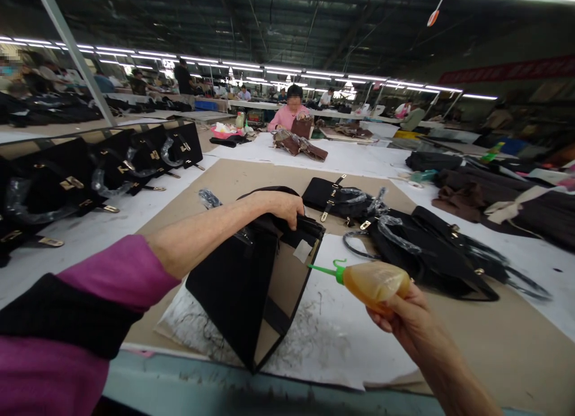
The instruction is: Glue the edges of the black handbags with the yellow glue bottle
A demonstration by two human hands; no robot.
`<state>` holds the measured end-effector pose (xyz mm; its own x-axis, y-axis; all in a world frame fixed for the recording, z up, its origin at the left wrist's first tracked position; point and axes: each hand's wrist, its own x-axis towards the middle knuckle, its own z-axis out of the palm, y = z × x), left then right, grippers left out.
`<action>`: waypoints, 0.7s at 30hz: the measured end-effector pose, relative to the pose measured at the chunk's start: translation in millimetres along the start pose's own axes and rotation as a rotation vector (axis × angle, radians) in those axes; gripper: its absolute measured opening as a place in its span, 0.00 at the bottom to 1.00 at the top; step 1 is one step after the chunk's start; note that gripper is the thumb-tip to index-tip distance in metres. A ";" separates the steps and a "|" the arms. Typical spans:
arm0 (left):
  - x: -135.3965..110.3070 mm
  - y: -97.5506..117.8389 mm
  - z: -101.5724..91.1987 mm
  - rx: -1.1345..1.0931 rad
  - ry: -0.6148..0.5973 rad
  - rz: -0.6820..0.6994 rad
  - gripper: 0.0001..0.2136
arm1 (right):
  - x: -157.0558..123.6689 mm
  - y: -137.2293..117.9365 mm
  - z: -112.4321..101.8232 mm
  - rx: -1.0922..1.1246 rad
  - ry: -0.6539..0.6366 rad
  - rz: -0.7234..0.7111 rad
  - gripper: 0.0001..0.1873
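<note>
A black handbag [233,290] stands tilted on the stained paper in front of me, its beige-lined side facing right. My left hand [285,208] reaches over the bag and grips its upper edge, fingers curled round it. In my right hand [406,314] is a squeeze bottle [375,283] of amber liquid, held sideways. Its thin green nozzle points left, with the tip at the bag's right edge; whether it touches I cannot tell. A pale tag [303,250] shows on the lining near the nozzle.
Black handbags with plastic-wrapped handles lie to the right [431,248] and behind [335,197]. A row of similar bags [112,164] stands at left. Across the table sits a person in pink [290,114] beside brown pieces [299,145]. Dark fabric stacks [485,188] lie far right.
</note>
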<state>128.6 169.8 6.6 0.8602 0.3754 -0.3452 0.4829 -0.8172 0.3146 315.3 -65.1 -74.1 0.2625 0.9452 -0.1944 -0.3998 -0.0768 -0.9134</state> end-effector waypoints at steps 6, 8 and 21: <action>-0.5 4.8 -0.3 0.014 -0.006 -0.030 0.10 | -11.8 11.6 -0.5 0.008 -0.011 0.051 0.22; -0.5 6.2 0.3 0.029 0.000 -0.031 0.11 | -15.3 15.2 -0.8 0.005 -0.007 0.074 0.22; -0.6 5.6 2.8 0.060 -0.001 -0.033 0.10 | -36.8 51.9 -3.4 -0.006 -0.064 0.149 0.24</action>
<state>130.3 163.8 6.0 0.8438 0.4023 -0.3551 0.5002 -0.8293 0.2491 287.8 -104.9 -115.5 0.1436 0.9415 -0.3050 -0.4251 -0.2196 -0.8781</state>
